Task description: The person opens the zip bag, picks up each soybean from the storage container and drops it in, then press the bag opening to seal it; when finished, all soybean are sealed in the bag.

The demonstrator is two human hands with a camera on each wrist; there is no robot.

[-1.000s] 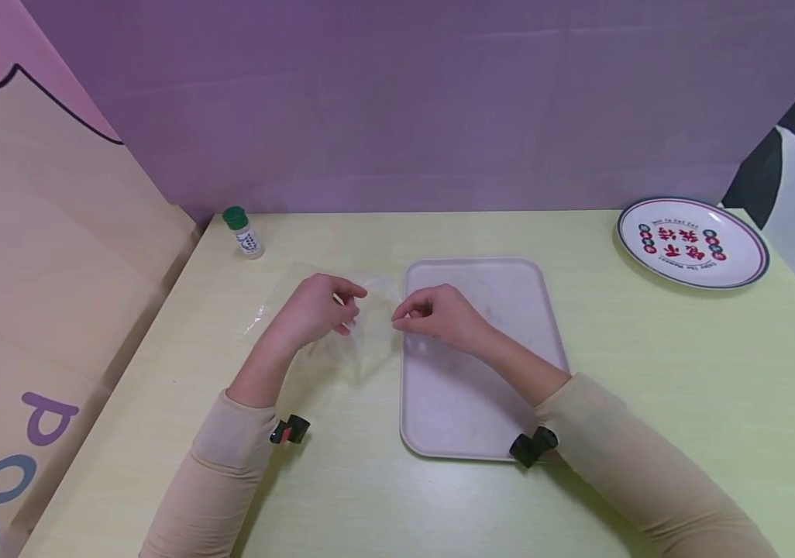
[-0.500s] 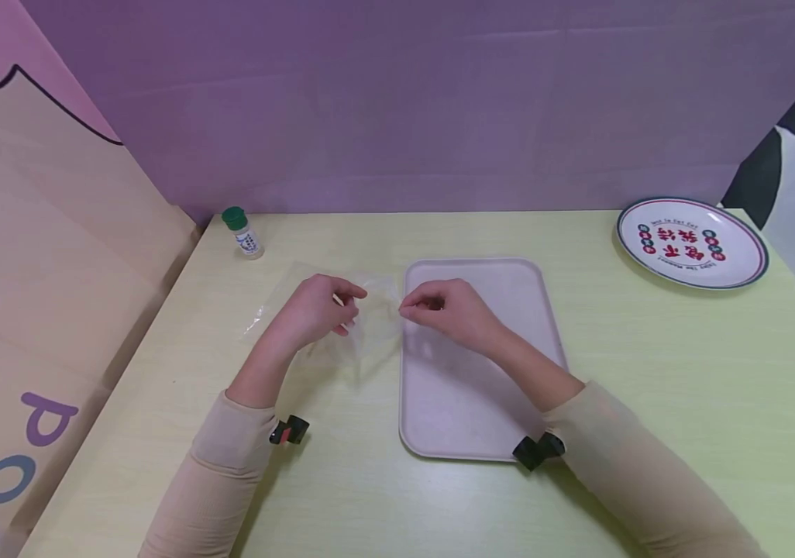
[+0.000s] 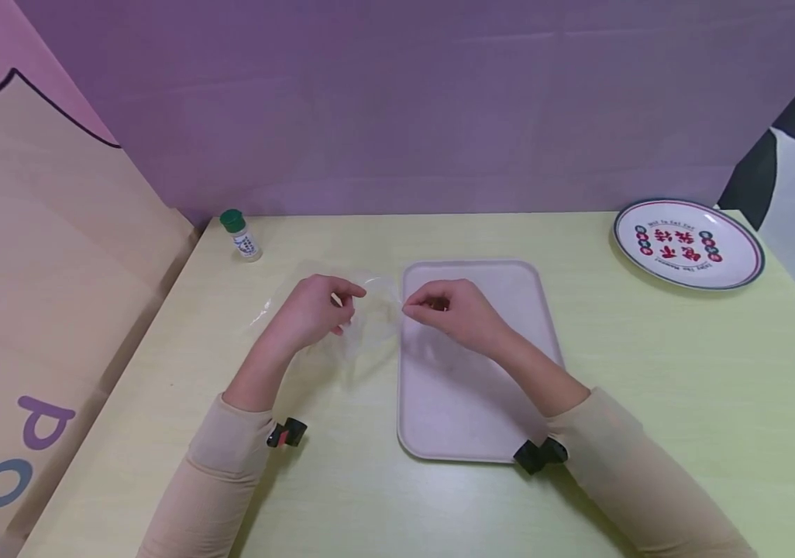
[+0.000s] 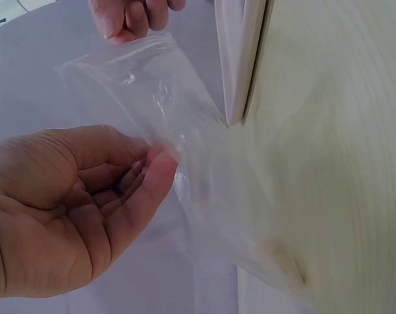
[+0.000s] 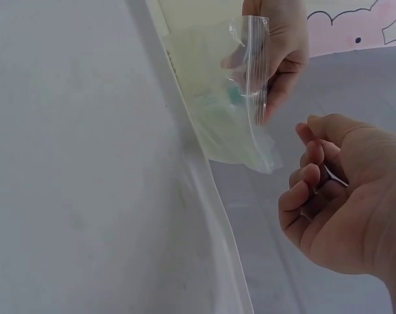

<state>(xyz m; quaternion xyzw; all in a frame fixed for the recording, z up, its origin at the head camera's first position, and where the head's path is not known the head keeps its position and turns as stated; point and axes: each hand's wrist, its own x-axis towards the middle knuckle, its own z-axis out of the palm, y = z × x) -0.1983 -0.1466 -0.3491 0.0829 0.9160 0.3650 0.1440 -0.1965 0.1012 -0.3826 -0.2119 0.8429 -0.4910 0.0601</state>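
Note:
A clear zip-lock bag point(image 4: 198, 124) stands tilted over the table, left of the tray. My left hand point(image 4: 74, 209) pinches its film between thumb and fingers, a little below the zip strip. In the right wrist view the bag point(image 5: 217, 98) shows its ridged zip side towards the right hand. Close to that zip edge is my right hand point(image 3: 456, 310), its thumb and forefinger tips together and the other fingers curled. A small gap separates these fingertips from the bag in the right wrist view, and no film shows between them.
A pale rectangular tray point(image 3: 481, 418) lies under the right hand and forearm. At the back left stands a small green-capped bottle point(image 3: 240, 235). An oval plate point(image 3: 689, 244) with red print sits at the back right, near the purple backdrop point(image 3: 397, 108).
My right hand has shifted slightly right and away from me. The left hand keeps its place. Beside it, the bag's edge now shows a more curved highlight.

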